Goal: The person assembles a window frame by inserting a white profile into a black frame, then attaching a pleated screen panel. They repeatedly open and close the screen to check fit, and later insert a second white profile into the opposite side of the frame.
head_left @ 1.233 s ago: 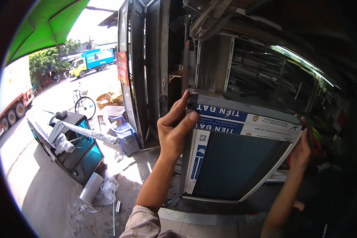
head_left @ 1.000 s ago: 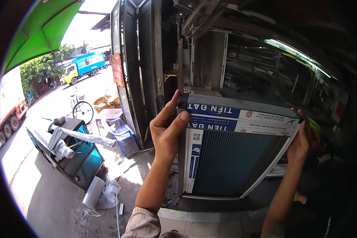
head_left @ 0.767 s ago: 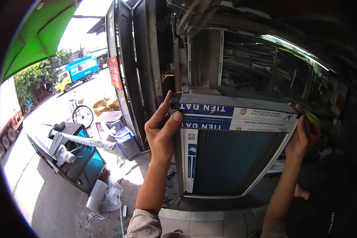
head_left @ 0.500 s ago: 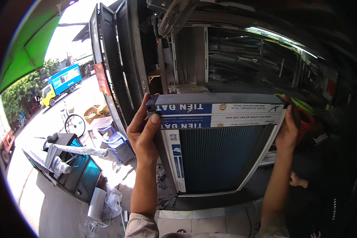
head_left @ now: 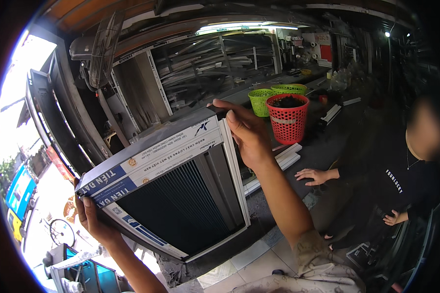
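Between my two hands is a rectangular framed panel [head_left: 173, 205] with a dark, finely ribbed middle. Its grey and white frame carries printed blue and white protective film. My left hand [head_left: 97, 220] grips the frame's left upper corner, thumb on the near face and fingers mostly hidden behind. At the opposite upper corner, my right hand [head_left: 249, 136] is closed on the edge, its thumb in front and fingers over the top. The panel is tilted, its left end lower. Whether its bottom edge rests on anything, I cannot tell.
A dark workbench [head_left: 274, 183] holds a red perforated basket [head_left: 288, 119], a green basket [head_left: 260, 100] and white profile strips [head_left: 288, 157]. A person in black [head_left: 401, 180] is at the right, one hand [head_left: 315, 176] on the bench. A fan [head_left: 105, 51] hangs upper left.
My view has swung right, bringing the baskets and the other person's upper body into sight. The panel has gone from nearly level to slanting down on its left; both hands keep their grip.
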